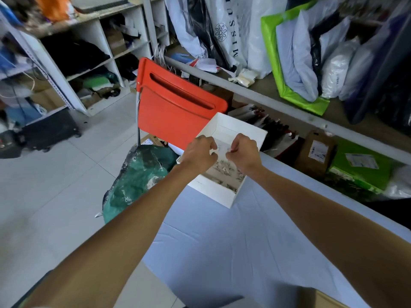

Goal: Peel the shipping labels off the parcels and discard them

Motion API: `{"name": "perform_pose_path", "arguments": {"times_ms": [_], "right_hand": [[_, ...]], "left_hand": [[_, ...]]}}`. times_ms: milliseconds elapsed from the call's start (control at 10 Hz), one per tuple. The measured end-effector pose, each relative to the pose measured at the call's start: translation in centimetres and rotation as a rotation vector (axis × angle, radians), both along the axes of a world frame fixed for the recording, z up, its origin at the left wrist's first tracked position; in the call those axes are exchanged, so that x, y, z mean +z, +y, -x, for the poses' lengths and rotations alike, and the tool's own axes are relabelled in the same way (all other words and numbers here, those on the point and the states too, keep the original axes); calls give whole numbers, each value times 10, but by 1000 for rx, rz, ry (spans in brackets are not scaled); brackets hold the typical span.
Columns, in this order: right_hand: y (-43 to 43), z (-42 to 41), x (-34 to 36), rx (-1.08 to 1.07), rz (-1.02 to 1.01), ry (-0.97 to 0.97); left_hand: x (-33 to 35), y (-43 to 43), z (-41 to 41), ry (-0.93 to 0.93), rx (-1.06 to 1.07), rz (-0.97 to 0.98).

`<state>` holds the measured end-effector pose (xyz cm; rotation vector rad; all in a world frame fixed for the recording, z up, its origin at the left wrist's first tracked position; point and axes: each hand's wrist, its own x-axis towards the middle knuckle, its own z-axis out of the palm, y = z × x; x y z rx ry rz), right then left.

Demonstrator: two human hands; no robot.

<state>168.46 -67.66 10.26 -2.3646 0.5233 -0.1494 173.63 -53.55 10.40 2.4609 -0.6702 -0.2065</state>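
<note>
A white open box [213, 192] sits at the far end of a pale blue parcel [233, 247] and holds several crumpled label scraps [226, 168]. Both of my hands hover over the box with fingers curled. My left hand [199, 153] and my right hand [243, 151] each pinch one end of a small white label piece [222, 150] stretched between them. Under a shelf on the right, a brown carton [313, 152] and a green bag [360, 167] each carry a shipping label.
An orange folding chair [173, 107] stands just behind the box. A dark green bag [138, 178] lies on the tiled floor to the left. White shelving [93, 52] lines the back left; a long shelf [266, 94] with bagged goods runs along the right.
</note>
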Motion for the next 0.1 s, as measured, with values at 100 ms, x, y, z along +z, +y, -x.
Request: {"name": "perform_pose_path", "arguments": {"times_ms": [100], "right_hand": [[-4, -3, 2, 18, 19, 25]], "left_hand": [[2, -7, -1, -7, -34, -18]]}}
